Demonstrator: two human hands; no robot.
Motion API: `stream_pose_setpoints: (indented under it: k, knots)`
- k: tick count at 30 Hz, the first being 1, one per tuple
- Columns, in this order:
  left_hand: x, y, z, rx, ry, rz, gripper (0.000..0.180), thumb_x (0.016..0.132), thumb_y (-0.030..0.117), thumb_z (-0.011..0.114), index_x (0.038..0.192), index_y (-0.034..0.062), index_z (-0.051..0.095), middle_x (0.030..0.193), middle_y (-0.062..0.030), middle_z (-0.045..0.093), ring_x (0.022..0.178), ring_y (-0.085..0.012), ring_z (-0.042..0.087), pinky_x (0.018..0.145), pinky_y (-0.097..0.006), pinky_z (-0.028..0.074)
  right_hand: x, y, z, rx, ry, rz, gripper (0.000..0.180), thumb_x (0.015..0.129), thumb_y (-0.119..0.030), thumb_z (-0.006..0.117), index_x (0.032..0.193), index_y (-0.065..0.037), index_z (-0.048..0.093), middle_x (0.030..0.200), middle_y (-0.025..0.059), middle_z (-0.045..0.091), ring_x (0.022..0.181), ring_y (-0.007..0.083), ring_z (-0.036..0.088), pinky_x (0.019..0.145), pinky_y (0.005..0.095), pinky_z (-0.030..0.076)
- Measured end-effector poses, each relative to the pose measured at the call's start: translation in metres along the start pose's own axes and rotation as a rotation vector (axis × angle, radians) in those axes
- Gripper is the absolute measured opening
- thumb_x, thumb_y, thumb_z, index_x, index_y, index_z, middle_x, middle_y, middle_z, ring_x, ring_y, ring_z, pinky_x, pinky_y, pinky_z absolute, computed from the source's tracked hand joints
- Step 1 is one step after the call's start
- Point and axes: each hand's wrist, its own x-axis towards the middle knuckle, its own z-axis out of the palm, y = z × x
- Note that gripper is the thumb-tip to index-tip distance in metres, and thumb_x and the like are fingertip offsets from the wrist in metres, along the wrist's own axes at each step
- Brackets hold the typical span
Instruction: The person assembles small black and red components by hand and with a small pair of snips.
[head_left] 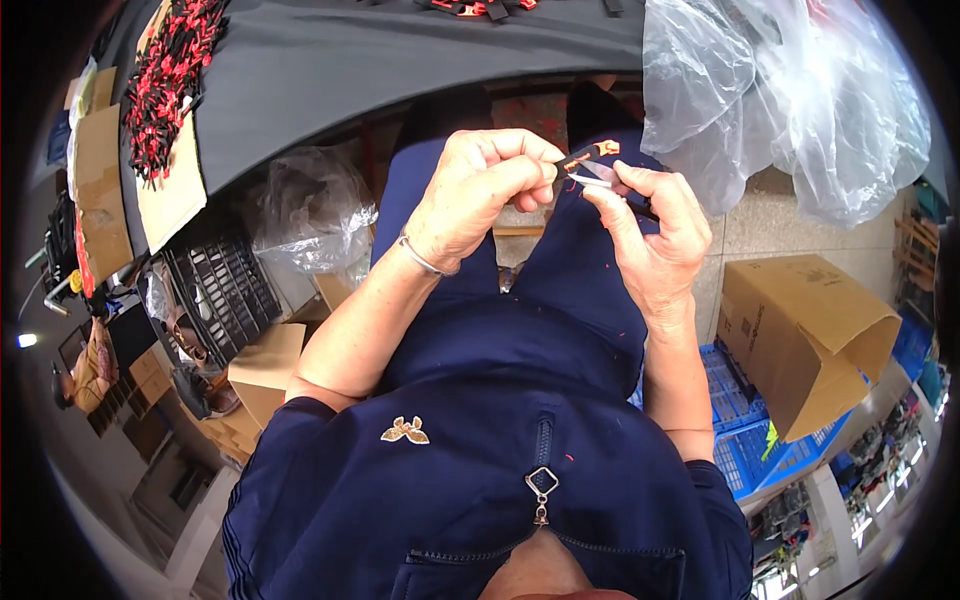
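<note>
Over my lap, my left hand [480, 188] is closed in a pinch on one end of a small black-and-orange strap [590, 154]. The strap's orange end sticks out to the right. Just below it, my right hand [658, 222] grips small thread snips [596, 176], their pale pointed blades aimed at the strap near the left fingertips. A bit of red thread hangs by the blades. Most of the snips' handle is hidden in my right palm. Similar black-and-red straps [170, 95] are heaped at the far left of the table.
A dark cloth-covered table [330, 65] spans the front, with more straps [470, 8] at its far edge. Clear plastic bags [800, 110] hang at right. Below them stands an open cardboard box [790, 320] on blue crates [745, 440]. A black crate [225, 285] sits left.
</note>
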Motion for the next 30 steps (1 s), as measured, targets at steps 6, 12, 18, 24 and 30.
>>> stream_pose_setpoints:
  k: [6,12,18,24,30]
  knots:
    - [0.003,0.005,-0.003,0.068,-0.017,-0.028,0.014,0.078,0.009,0.058,0.085,-0.0010,0.065,0.067,-0.0003,0.059,0.058,-0.0036,0.051,0.056,-0.016,0.042,0.002,0.000,-0.001,-0.040,-0.018,-0.046,0.025,0.065,-0.010,0.079,0.084,-0.003,0.064,0.070,0.0047,0.062,0.059,0.0167,0.055,0.052,0.0273,0.042]
    - [0.005,0.006,-0.003,0.096,-0.040,-0.035,0.014,0.077,0.008,0.058,0.084,-0.0009,0.065,0.068,-0.0006,0.060,0.057,-0.0035,0.053,0.054,-0.016,0.042,0.002,0.002,-0.001,-0.056,-0.025,-0.071,0.024,0.066,-0.011,0.079,0.083,-0.004,0.064,0.070,0.0047,0.062,0.059,0.0168,0.054,0.052,0.0265,0.042]
    - [0.000,0.006,0.000,0.078,-0.042,-0.065,0.014,0.077,0.009,0.058,0.083,-0.0011,0.065,0.067,-0.0006,0.060,0.058,-0.0041,0.053,0.054,-0.016,0.041,0.002,-0.002,0.000,-0.081,-0.042,-0.067,0.020,0.070,-0.010,0.077,0.082,-0.004,0.063,0.071,0.0030,0.063,0.059,0.0120,0.055,0.053,0.0251,0.043]
    - [-0.015,0.006,0.005,0.296,-0.038,0.046,0.012,0.075,0.004,0.058,0.082,-0.0014,0.065,0.066,-0.0011,0.060,0.059,-0.0070,0.055,0.056,-0.020,0.044,0.000,-0.011,-0.002,0.718,-0.104,0.762,0.024,0.078,-0.016,0.073,0.092,0.000,0.061,0.073,0.0025,0.062,0.060,0.0038,0.052,0.051,0.0170,0.039]
    - [-0.030,-0.003,0.002,1.019,0.084,0.803,0.014,0.075,-0.001,0.061,0.088,0.0004,0.066,0.070,-0.0037,0.064,0.065,-0.0087,0.060,0.060,-0.024,0.048,-0.005,-0.017,0.003,0.860,-0.184,0.696,0.013,0.083,-0.010,0.065,0.091,-0.002,0.059,0.078,0.0005,0.058,0.065,0.0026,0.051,0.052,0.0159,0.039]
